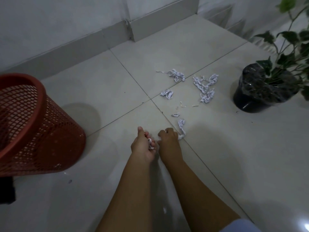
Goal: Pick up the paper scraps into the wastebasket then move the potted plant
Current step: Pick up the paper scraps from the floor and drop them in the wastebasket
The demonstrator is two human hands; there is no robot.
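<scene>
Head view: paper scraps [151, 143] in curled L fingers [147, 137], R fingers [164, 132] round strip [181, 127].

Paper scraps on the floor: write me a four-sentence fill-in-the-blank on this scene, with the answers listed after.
1. The wastebasket is ____ in colour.
2. The left hand holds crumpled ____.
3. The scraps on the floor lie between the wastebasket and the potted ____.
4. The right hand grips the near end of a paper strip that lies on the ____.

Missing words: red; paper; plant; floor
</scene>
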